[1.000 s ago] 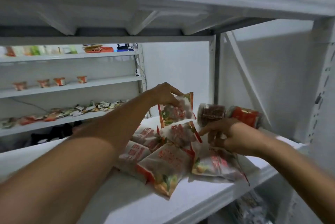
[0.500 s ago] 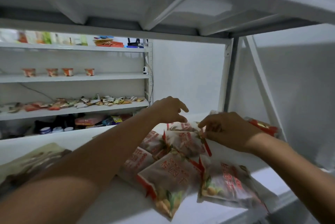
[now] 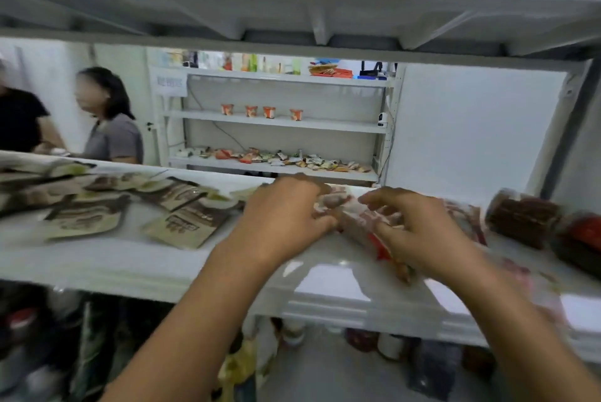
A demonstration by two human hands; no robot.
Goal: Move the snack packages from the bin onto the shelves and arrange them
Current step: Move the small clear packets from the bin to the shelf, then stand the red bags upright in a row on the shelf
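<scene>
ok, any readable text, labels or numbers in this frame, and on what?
Nothing legible; the frame is motion-blurred.
Red print on the red-and-white plastic snack packets: blurred.
Dark lettering on the beige-and-brown flat pouches: blurred.
Writing on the white paper sign on the far shelving: too small and blurred.

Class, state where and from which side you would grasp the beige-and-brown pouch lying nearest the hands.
Probably pinch the near edge of the beige-and-brown pouch, reaching in from the open front. It lies flat on the white shelf, too thin to wrap, and bare shelf in front leaves room to slide under.
</scene>
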